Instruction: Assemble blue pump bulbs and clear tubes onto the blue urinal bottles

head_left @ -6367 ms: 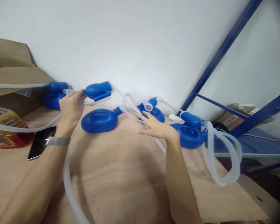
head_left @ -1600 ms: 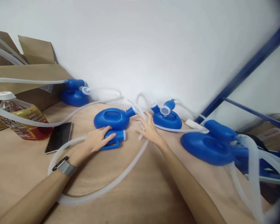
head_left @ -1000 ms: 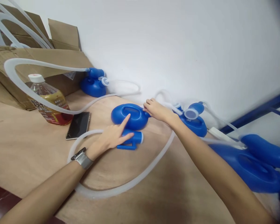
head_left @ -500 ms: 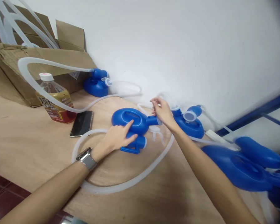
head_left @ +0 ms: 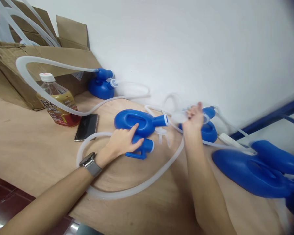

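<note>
My left hand (head_left: 122, 140) holds a blue plastic urinal bottle (head_left: 122, 118) lying on its side, index finger at its handle opening and thumb lower down. The bottle's uncovered white-rimmed mouth faces right. Just below it lies a blue tube-shaped part (head_left: 149, 146) with a white rim, close to my thumb. My right hand (head_left: 194, 119) is curled, palm side partly up and blurred, at a second blue bottle (head_left: 210, 132). A hazy translucent piece (head_left: 179, 116) shows by its fingers; I cannot make out what they grip. A clear cap with a strap (head_left: 161, 131) lies beneath the first bottle's neck.
A pale hose (head_left: 127, 195) loops across the wooden table. At left are a phone (head_left: 86, 127), a drink bottle (head_left: 61, 107) and a cardboard box (head_left: 71, 54) with hoses. Other blue bottles stand by the wall (head_left: 101, 88) and at right (head_left: 245, 173).
My right hand has moved right, from the first bottle's mouth to the second bottle, and has turned over. That first mouth is now in plain view. My left hand stays on its bottle.
</note>
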Motion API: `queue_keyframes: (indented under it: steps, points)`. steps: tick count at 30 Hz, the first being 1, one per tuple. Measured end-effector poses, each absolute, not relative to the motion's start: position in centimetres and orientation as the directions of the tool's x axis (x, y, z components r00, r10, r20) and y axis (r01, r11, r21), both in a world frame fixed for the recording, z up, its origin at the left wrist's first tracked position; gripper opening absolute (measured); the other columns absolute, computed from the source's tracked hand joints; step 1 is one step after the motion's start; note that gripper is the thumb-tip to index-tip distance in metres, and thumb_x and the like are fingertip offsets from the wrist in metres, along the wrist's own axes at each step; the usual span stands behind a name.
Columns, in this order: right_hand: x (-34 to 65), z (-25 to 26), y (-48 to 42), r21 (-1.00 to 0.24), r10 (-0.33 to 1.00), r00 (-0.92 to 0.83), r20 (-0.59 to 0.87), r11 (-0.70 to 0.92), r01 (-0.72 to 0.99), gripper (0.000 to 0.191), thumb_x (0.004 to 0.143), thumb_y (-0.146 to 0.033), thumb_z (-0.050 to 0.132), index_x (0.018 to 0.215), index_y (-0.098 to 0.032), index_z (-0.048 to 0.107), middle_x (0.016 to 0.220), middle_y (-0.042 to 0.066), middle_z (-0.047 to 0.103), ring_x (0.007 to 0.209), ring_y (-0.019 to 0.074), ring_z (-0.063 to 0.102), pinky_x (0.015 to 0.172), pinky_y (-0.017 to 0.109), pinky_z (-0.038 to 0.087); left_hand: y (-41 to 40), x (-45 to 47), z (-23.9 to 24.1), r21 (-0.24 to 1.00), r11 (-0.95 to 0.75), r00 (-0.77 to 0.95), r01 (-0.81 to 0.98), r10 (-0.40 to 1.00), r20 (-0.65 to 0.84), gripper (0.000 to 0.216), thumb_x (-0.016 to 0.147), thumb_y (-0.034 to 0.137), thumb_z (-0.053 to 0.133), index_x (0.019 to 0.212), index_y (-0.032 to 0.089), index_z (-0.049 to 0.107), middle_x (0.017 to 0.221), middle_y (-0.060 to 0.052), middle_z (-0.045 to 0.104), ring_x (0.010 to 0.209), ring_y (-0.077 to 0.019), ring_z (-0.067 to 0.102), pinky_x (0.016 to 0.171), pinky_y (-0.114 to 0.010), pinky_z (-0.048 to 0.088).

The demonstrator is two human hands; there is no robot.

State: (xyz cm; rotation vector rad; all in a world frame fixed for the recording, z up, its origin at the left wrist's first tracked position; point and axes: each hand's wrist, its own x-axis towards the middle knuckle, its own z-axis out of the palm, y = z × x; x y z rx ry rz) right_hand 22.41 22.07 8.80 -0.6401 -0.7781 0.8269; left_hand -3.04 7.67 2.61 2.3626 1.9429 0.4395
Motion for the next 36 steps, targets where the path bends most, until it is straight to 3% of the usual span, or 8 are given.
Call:
queue_keyframes:
  steps: [5, 10, 13, 16, 19, 22, 28, 36]
  points:
    - [28.1, 10.2, 21.9, -0.898, 0.89, 0.155, 0.429, 0.439, -0.034, 0.007, 0.088, -0.027, 0.074, 0.093, -0.023, 0.075, 0.061, -0.007, 0.054, 0.042, 0.0044, 0.043, 0.04, 0.021, 0.03, 7.9, -3.6, 2.7, 0.211, -0.189, 0.146, 0.959, 0.968, 0.202, 0.081, 0.101, 0.065, 0.043, 0.16, 0.01, 0.046, 0.1, -0.019, 0.08, 0.094, -0.0392, 0.077, 0.081, -0.044, 0.054]
    - [28.3, 7.6, 19.7, -0.823, 0.91, -0.406, 0.081, 0.291, 0.487, 0.036, 0.088, -0.043, 0.076, 0.117, -0.021, 0.078, 0.07, 0.0, 0.064, 0.057, 0.0133, 0.057, 0.053, 0.027, 0.047, 8.3, -4.2, 2.5, 0.201, -0.194, 0.149, 0.96, 0.965, 0.218, 0.077, 0.102, 0.062, 0.043, 0.159, 0.011, 0.049, 0.098, -0.017, 0.08, 0.093, -0.0379, 0.077, 0.082, -0.043, 0.054]
    - [26.7, 5.2, 19.7, -0.776, 0.879, -0.471, 0.075, 0.348, 0.526, 0.043, 0.093, -0.051, 0.067, 0.122, -0.02, 0.076, 0.076, 0.003, 0.069, 0.067, 0.0189, 0.064, 0.069, 0.037, 0.058, 8.6, -5.0, 2.1, 0.221, -0.204, 0.148, 0.954, 0.958, 0.245, 0.076, 0.102, 0.063, 0.04, 0.158, 0.012, 0.05, 0.093, -0.015, 0.08, 0.091, -0.0382, 0.077, 0.08, -0.043, 0.053]
    - [25.6, 3.6, 20.1, -0.765, 0.844, -0.511, 0.166, 0.437, 0.473, 0.052, 0.095, -0.053, 0.065, 0.137, -0.023, 0.068, 0.118, 0.01, 0.076, 0.104, 0.0289, 0.073, 0.097, 0.049, 0.059, 8.8, -5.7, 1.9, 0.232, -0.227, 0.163, 0.946, 0.95, 0.267, 0.075, 0.102, 0.063, 0.038, 0.156, 0.013, 0.053, 0.09, -0.014, 0.08, 0.088, -0.0383, 0.077, 0.079, -0.043, 0.053]
    - [25.3, 3.3, 19.8, -0.742, 0.765, -0.609, 0.209, 0.53, 0.411, 0.074, 0.092, -0.052, 0.071, 0.159, -0.032, 0.047, 0.163, 0.008, 0.051, 0.146, 0.0321, 0.053, 0.123, 0.053, 0.042, 9.0, -6.1, 1.9, 0.232, -0.226, 0.159, 0.946, 0.949, 0.274, 0.075, 0.102, 0.063, 0.036, 0.155, 0.013, 0.054, 0.09, -0.014, 0.08, 0.087, -0.0383, 0.077, 0.078, -0.043, 0.053]
    - [24.8, 3.2, 18.9, -0.81, 0.739, -0.664, 0.114, 0.456, 0.369, 0.092, 0.086, -0.055, 0.078, 0.165, -0.033, 0.036, 0.168, 0.009, 0.044, 0.152, 0.0328, 0.047, 0.123, 0.052, 0.043, 9.0, -6.3, 2.0, 0.234, -0.216, 0.151, 0.948, 0.952, 0.265, 0.076, 0.102, 0.064, 0.035, 0.154, 0.013, 0.056, 0.088, -0.014, 0.079, 0.087, -0.039, 0.076, 0.077, -0.043, 0.053]
    - [23.7, 3.7, 18.1, -0.821, 0.785, -0.619, 0.002, 0.354, 0.447, 0.067, 0.076, -0.042, 0.088, 0.138, -0.029, 0.067, 0.13, 0.008, 0.075, 0.121, 0.0334, 0.071, 0.109, 0.053, 0.057, 8.9, -6.2, 2.2, 0.237, -0.231, 0.161, 0.943, 0.946, 0.283, 0.074, 0.102, 0.064, 0.034, 0.153, 0.014, 0.056, 0.087, -0.013, 0.08, 0.087, -0.0379, 0.077, 0.079, -0.043, 0.053]
    - [25.0, 6.7, 18.6, -0.968, 0.981, -0.049, 0.188, 0.193, 0.157, 0.051, 0.091, -0.053, 0.058, 0.136, -0.031, 0.065, 0.118, 0.008, 0.068, 0.1, 0.0264, 0.069, 0.077, 0.041, 0.064, 8.9, -6.1, 2.1, 0.212, -0.22, 0.161, 0.952, 0.952, 0.261, 0.074, 0.103, 0.063, 0.035, 0.155, 0.014, 0.054, 0.086, -0.012, 0.079, 0.086, -0.0383, 0.076, 0.077, -0.044, 0.053]
